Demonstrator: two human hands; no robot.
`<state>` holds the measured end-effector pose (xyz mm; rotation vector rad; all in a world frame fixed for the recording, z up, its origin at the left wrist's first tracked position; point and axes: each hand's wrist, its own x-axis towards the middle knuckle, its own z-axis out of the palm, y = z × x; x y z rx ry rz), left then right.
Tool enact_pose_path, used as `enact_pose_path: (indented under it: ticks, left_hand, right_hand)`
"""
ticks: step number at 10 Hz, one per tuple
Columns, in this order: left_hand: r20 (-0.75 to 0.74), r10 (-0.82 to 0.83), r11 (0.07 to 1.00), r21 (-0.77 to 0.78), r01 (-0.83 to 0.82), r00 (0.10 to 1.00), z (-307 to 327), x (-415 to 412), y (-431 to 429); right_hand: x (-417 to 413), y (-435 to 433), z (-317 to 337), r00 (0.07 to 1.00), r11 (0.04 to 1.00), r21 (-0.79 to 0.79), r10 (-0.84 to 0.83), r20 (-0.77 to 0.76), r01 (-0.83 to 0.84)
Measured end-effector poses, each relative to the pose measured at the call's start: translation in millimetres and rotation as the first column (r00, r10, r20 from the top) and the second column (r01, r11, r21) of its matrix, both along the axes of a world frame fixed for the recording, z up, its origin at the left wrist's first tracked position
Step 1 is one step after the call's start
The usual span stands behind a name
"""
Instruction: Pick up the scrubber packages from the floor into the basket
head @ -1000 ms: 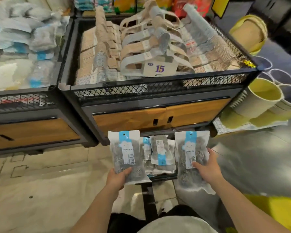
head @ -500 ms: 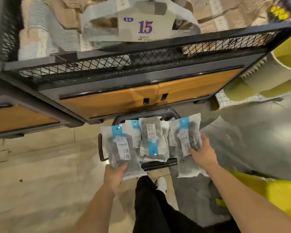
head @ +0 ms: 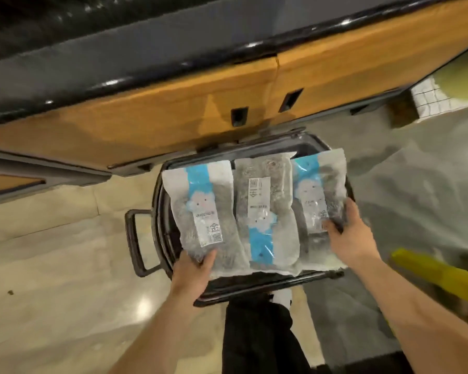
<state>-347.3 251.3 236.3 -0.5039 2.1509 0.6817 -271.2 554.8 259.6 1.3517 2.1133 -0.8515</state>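
Note:
A black shopping basket (head: 157, 238) stands on the floor under my hands, its side handle sticking out to the left. My left hand (head: 192, 273) grips the bottom edge of a scrubber package (head: 203, 209), clear plastic with a blue band and grey steel wool, held over the basket's left half. My right hand (head: 349, 236) grips a second scrubber package (head: 316, 193) over the right half. Between them a third package (head: 265, 214) lies in the basket, blue band toward me. Whether the held packages touch the pile, I cannot tell.
A display stand with orange wooden doors (head: 173, 103) and a dark frame rises just behind the basket. Beige tiled floor (head: 52, 279) spreads left, grey floor right. A yellow object (head: 438, 276) lies at my right forearm. My black trouser leg and white shoe (head: 281, 295) stand below the basket.
Both hands have lowered their packages closer to the basket, and my head has dropped and tilted down. The hanger bin is out of view.

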Motion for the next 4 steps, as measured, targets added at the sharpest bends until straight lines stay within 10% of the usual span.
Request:
enact_pose_path:
  ticks: [4]
  left_hand:
    - [-0.001, -0.052, 0.995, -0.086, 0.052, 0.999, 26, 5, -8]
  right_hand:
    - [34, 3, 28, 0.965, 0.970, 0.001, 0.241, 0.106, -0.242]
